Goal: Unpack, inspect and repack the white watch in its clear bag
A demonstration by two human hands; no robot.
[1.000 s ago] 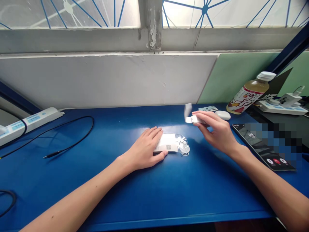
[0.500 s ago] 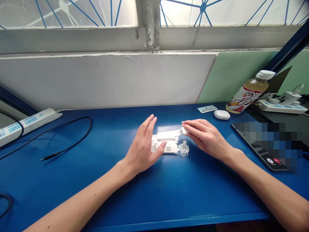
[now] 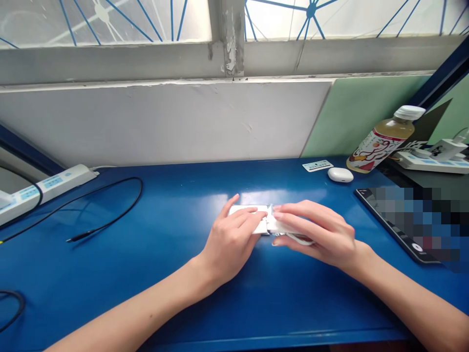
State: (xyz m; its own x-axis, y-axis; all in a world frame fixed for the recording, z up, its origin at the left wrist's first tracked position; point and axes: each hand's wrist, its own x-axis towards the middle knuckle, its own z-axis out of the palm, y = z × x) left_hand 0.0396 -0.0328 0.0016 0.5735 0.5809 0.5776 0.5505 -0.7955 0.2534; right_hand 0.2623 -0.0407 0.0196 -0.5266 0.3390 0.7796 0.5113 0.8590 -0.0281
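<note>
A small white packet (image 3: pixel 249 213) with a clear plastic part lies in the middle of the blue table (image 3: pixel 176 293). My left hand (image 3: pixel 229 242) rests on its left half, fingers curled and pressing down on the white card. My right hand (image 3: pixel 317 234) covers its right end, fingers closed over a white strap-like piece (image 3: pixel 298 240) that shows beneath them. The fingertips of both hands meet over the packet. Most of the clear part is hidden under my right hand.
A white power strip (image 3: pixel 40 188) and a black cable (image 3: pixel 106 203) lie at the left. At the back right stand a drink bottle (image 3: pixel 384 139), a white earbud case (image 3: pixel 340 174) and a small card (image 3: pixel 317 165). A phone (image 3: pixel 395 220) lies at the right.
My right hand brought the white piece down from above the table onto the packet. My left hand lifted, then settled back on the packet. Both hands now meet over it.
</note>
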